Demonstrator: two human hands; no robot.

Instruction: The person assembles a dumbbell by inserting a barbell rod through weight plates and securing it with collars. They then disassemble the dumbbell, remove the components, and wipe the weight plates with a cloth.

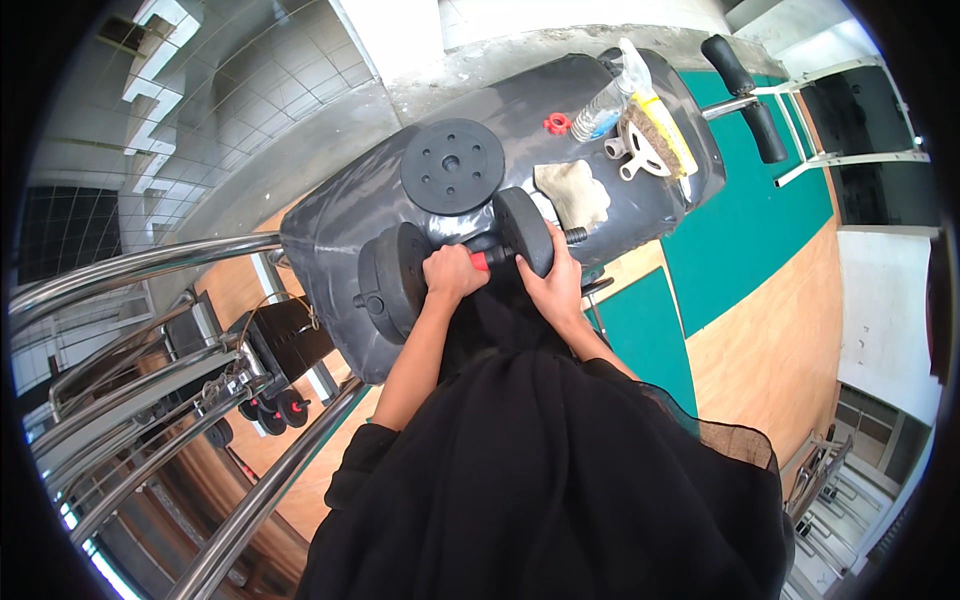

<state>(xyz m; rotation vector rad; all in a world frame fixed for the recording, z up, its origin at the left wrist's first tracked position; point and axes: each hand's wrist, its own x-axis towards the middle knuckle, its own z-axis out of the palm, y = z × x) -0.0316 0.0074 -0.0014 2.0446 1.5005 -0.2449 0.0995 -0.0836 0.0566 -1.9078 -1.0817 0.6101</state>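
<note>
A dumbbell lies across the padded black bench in front of me. Its left end carries thick black weight plates (397, 280) with a collar outside them. My left hand (456, 273) is closed round the bar's black and red handle (480, 261). At the other end, my right hand (553, 283) grips a black weight plate (523, 231) by its edge, fingers behind and thumb in front. The bar's threaded end (576, 236) sticks out past this plate. A loose round weight plate (452, 167) lies flat beyond my hands, and a beige cloth (572, 195) is beside the right hand.
On the far right of the bench (340, 225) are a red star collar (557, 123), a clear bottle (602, 110), a white plastic fitting (637, 155) and a yellow packet (668, 135). Chrome rails (150, 268) run along the left. Small dumbbells (275, 412) sit below them. Green mats (745, 240) cover part of the wooden floor.
</note>
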